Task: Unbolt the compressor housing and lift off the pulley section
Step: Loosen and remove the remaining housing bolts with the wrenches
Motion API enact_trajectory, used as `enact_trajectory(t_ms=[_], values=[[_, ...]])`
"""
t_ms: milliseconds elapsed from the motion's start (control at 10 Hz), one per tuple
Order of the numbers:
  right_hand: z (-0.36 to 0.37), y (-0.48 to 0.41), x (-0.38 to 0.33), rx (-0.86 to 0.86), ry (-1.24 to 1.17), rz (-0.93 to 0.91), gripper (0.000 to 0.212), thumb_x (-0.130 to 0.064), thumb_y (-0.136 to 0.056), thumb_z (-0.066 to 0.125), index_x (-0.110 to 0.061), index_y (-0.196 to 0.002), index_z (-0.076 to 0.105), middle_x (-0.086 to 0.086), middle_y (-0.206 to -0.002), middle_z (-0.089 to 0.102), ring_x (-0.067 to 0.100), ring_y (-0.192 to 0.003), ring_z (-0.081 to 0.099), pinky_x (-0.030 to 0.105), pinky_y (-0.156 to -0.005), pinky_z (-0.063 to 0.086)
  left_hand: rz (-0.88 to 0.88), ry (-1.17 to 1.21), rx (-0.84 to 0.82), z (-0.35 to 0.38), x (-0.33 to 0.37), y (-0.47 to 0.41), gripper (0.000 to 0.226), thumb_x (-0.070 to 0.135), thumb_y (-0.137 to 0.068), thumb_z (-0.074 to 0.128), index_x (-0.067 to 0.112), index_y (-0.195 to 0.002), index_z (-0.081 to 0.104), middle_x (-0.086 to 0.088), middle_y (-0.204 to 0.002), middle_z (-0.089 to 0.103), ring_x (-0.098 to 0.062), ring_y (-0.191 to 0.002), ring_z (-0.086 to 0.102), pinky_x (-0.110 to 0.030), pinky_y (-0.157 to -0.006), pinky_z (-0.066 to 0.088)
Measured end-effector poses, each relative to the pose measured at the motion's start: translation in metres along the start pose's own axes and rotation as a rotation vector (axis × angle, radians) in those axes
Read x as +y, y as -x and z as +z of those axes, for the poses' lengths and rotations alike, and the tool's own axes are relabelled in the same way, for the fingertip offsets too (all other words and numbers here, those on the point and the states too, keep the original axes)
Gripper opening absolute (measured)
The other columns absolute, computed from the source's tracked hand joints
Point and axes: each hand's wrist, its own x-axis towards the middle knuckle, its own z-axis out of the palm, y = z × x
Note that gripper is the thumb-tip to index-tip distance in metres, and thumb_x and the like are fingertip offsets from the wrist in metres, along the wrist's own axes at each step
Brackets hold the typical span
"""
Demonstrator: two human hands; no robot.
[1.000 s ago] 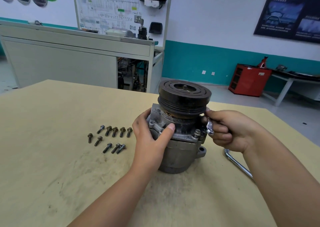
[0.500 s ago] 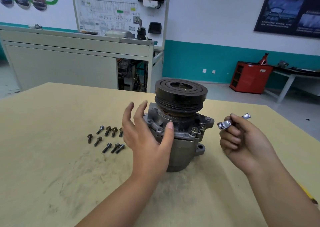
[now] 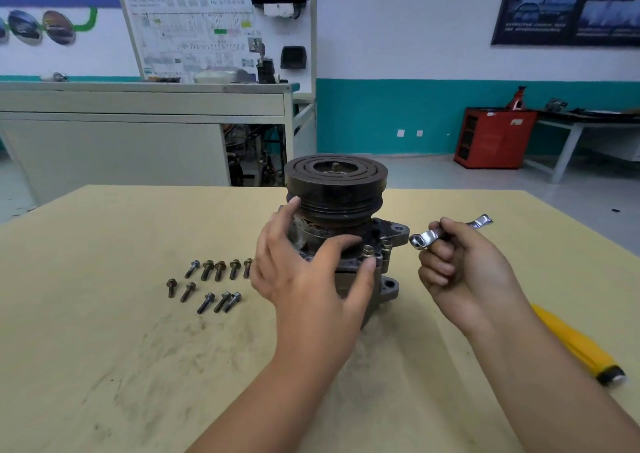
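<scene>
Compressor [image 3: 390, 233], grooved dark pulley [image 3: 336, 184]: left hand [image 3: 298, 276] cups it, right hand [image 3: 464, 265] grips chrome wrench [image 3: 424, 238]

The scuffed pale-yellow surface [image 3: 104, 348] carries an upright grey metal compressor [image 3: 346, 203], ten loose dark bolts [image 3: 207, 269], and a yellow-handled tool [image 3: 571, 345], perhaps a screwdriver.
</scene>
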Motion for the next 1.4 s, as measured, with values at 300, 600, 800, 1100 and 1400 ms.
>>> enact_trajectory(t_ms=[300, 600, 800, 1100, 1400], values=[[0.001, 0.001, 0.002, -0.002, 0.027, -0.016, 0.031, -0.018, -0.097, 0.038, -0.013, -0.069, 0.048, -0.006, -0.040, 0.032, 0.005, -0.030, 0.025, 0.014, -0.030, 0.020, 0.023, 0.005, 0.053, 0.002, 0.005, -0.002, 0.013, 0.035, -0.073, 0.069, 0.025, -0.079, 0.074, -0.008, -0.145, 0.040, -0.021, -0.136, 0.018, -0.048, -0.104, 0.014], [0.002, 0.003, 0.003, 0.006, 0.034, -0.022, 0.030, -0.017, -0.097, 0.039, -0.013, -0.069, 0.048, -0.005, -0.041, 0.031, 0.006, -0.030, 0.025, 0.014, -0.030, 0.021, 0.036, 0.036, 0.095, 0.002, 0.006, -0.006, 0.011, 0.033, -0.076, 0.068, 0.024, -0.078, 0.075, 0.000, -0.142, 0.038, -0.019, -0.136, 0.018, -0.045, -0.106, 0.012], [0.002, 0.002, 0.004, 0.007, 0.042, -0.026, 0.029, -0.017, -0.097, 0.039, -0.012, -0.070, 0.049, -0.005, -0.041, 0.031, 0.006, -0.031, 0.025, 0.013, -0.031, 0.021, 0.045, 0.067, 0.120, 0.000, 0.004, -0.007, 0.009, 0.032, -0.077, 0.070, 0.025, -0.080, 0.075, -0.004, -0.142, 0.041, -0.020, -0.135, 0.021, -0.044, -0.108, 0.015], [0.001, 0.002, 0.007, 0.004, 0.064, -0.026, 0.029, -0.017, -0.097, 0.038, -0.012, -0.070, 0.048, -0.005, -0.041, 0.031, 0.006, -0.030, 0.025, 0.014, -0.030, 0.021, -0.052, 0.196, 0.136, -0.002, -0.004, -0.009, 0.008, 0.040, -0.081, 0.063, 0.036, -0.082, 0.070, 0.028, -0.136, 0.023, 0.000, -0.133, 0.015, -0.035, -0.111, 0.013], [0.000, 0.000, 0.009, 0.011, 0.096, -0.012, 0.030, -0.017, -0.097, 0.037, -0.012, -0.069, 0.047, -0.006, -0.039, 0.029, 0.006, -0.029, 0.024, 0.014, -0.030, 0.017, -0.218, 0.212, 0.260, -0.018, -0.023, -0.021, 0.009, 0.032, -0.085, 0.069, 0.038, -0.080, 0.066, 0.023, -0.133, 0.031, -0.002, -0.134, 0.018, -0.047, -0.114, 0.021]])
